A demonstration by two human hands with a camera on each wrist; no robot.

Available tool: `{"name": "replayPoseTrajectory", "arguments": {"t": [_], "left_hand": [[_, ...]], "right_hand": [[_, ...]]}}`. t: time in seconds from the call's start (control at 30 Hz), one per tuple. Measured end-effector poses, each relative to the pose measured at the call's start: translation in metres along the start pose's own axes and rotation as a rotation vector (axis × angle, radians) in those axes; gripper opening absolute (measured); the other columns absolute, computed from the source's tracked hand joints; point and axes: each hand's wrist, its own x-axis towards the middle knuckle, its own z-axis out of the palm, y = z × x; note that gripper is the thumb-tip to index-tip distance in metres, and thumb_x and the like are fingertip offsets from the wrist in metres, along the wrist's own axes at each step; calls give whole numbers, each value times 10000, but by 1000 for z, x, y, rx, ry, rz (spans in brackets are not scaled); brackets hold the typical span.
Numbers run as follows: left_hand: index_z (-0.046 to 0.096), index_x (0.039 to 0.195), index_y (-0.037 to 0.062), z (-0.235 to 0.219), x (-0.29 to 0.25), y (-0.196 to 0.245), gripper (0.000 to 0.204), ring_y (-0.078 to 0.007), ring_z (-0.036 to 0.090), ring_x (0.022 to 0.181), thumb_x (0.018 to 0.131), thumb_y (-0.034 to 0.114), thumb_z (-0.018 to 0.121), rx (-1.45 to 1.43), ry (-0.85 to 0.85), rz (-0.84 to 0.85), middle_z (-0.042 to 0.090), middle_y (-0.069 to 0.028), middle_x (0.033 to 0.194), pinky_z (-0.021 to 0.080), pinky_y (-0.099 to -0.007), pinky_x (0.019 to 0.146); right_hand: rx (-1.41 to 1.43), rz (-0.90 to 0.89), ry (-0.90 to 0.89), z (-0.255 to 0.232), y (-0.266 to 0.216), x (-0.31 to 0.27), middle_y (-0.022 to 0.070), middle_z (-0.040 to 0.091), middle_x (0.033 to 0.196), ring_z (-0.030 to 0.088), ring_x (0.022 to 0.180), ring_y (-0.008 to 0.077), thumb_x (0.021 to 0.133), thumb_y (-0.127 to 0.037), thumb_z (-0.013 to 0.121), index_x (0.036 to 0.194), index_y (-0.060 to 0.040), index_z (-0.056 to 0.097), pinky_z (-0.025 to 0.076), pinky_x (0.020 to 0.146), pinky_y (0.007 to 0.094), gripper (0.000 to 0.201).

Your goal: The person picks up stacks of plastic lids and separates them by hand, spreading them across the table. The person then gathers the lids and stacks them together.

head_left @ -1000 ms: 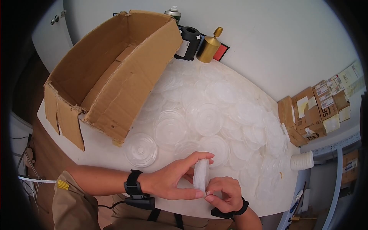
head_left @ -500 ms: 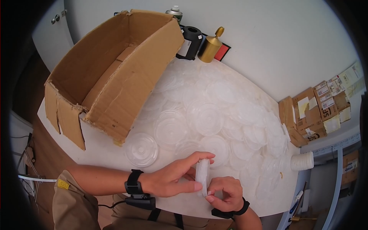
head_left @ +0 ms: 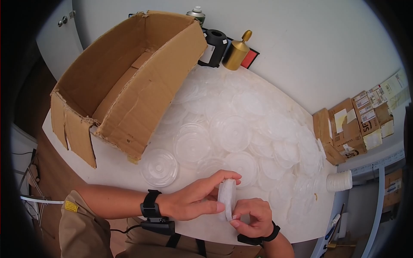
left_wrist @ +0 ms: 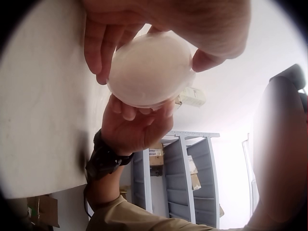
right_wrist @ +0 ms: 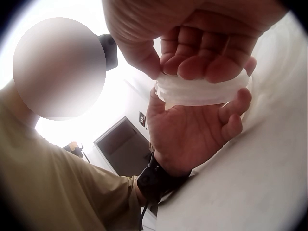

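In the head view, my left hand (head_left: 193, 203) grips a small stack of translucent plastic lids (head_left: 226, 200) held on edge, fingers over the top and thumb on the near side. My right hand (head_left: 253, 218) has its fingers curled, with thumb and index finger pinching the lower right rim. A round, cloudy lid face (left_wrist: 151, 70) shows between both hands in the left wrist view. From the right wrist, layered rims (right_wrist: 202, 91) show under the curled fingertips. Many loose clear lids (head_left: 192, 144) cover the table beyond the hands, and a single lid (head_left: 159, 167) lies near the left forearm.
A large open cardboard box (head_left: 148, 99) stands at the left of the white table (head_left: 101, 167). Behind it are a spray can (head_left: 196, 15), a black device (head_left: 213, 47) and a gold container (head_left: 234, 55). A short white stack (head_left: 339, 181) lies at the right edge.
The held stack has tilted slightly between the hands, and the left thumb has shifted a little along it. The right hand stays at the rim; the rest is unchanged.
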Motion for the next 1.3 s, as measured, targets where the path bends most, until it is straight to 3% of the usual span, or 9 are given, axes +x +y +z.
{"name": "replayPoseTrajectory", "arguments": {"t": [0.27,0.47,0.73,1.3], "left_hand": [[306,1534,89,-2,1,-1,675,-211,482,1202,927,66,602,77,-11,12,464,-111,1407,451,-367,1009],[323,1513,65,0,1,0,675,-188,532,1094,897,34,598,20,8,12,497,-124,1281,488,-352,947],[353,1470,40,-2,2,2,691,-174,560,985,844,103,639,119,-5,56,539,-102,1083,508,-352,915],[359,1455,38,-3,2,0,702,-176,560,951,816,106,642,144,-28,33,537,-106,1053,514,-344,869]], "right_hand": [[-1,1,-3,0,-1,1,41,663,719,630,577,189,786,4,769,841,-35,666,477,521,282,123],[-45,-22,-43,0,-2,3,51,656,727,633,568,204,778,12,768,837,-37,651,475,509,291,140],[-155,-104,-72,3,-6,7,41,635,714,623,554,196,767,-3,782,836,-58,639,460,489,289,169],[-398,-213,-79,8,-9,6,26,584,717,551,541,194,702,-12,785,853,-61,657,444,471,301,204]]}}
